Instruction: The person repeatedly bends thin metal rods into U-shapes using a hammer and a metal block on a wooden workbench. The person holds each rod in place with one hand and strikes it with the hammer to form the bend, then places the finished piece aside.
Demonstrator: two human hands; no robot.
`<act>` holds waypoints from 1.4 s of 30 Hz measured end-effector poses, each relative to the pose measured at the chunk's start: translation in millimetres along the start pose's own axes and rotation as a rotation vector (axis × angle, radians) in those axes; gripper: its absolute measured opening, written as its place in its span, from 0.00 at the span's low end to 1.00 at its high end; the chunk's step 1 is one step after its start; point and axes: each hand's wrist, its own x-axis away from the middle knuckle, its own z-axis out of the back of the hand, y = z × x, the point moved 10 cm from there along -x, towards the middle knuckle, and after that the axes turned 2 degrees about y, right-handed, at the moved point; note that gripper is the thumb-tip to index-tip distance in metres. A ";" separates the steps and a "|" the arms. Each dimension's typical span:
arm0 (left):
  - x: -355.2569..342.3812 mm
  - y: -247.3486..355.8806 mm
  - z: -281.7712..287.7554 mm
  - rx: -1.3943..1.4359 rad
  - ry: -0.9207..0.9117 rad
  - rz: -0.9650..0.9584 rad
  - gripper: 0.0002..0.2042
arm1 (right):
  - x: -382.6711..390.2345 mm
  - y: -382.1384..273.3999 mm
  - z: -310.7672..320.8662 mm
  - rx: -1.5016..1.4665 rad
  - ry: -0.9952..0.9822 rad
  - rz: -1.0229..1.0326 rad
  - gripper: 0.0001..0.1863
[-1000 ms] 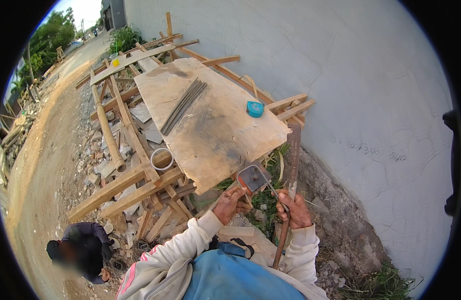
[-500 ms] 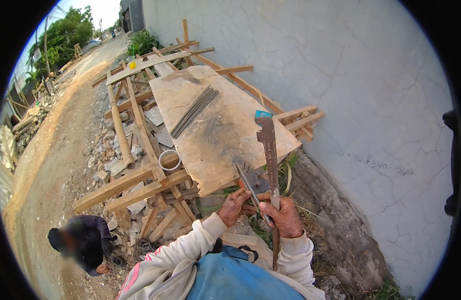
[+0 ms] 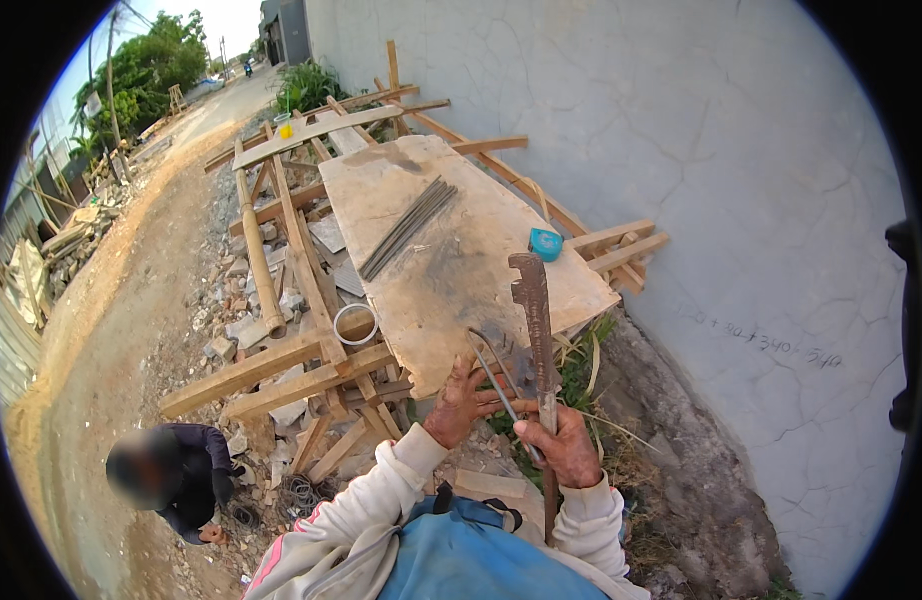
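My right hand (image 3: 563, 448) grips a bent metal rod (image 3: 493, 372) and a long rusty iron bar (image 3: 533, 308) with a notched head, held nearly upright. The rod forms a narrow bend near the front of a worn plywood board (image 3: 389, 310). My left hand (image 3: 459, 405) is just left of the rod, its fingers spread and touching or very near it. Behind the iron bar sits a dark bending block (image 3: 517, 360), partly hidden. On the board lie several straight rods (image 3: 408, 225) and a teal tape measure (image 3: 545, 243).
A co-worker (image 3: 176, 480) bends low at lower left by coiled wire. Timbers (image 3: 291, 350) and a bamboo pole (image 3: 261, 260) lie over rubble around the board, with a white ring (image 3: 341, 338). A cracked wall (image 3: 741, 200) rises right; a dirt road (image 3: 131, 250) runs left.
The bent rod has come off the block and turned more upright. The iron bar has moved left, briefly covering the tape measure. My left hand's fingers have spread. The view has shifted.
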 end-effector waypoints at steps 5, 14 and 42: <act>1.9 36.8 -9.3 -0.060 -0.011 -0.088 0.42 | 0.5 11.0 -18.3 -0.107 -0.061 -0.026 0.17; 10.9 99.5 -0.8 0.318 0.021 -0.244 0.42 | 18.1 -16.2 10.2 -0.013 0.152 0.175 0.13; 26.1 12.0 -106.6 -1.724 -0.568 -0.593 0.17 | 20.1 -25.6 55.8 0.518 0.179 0.203 0.12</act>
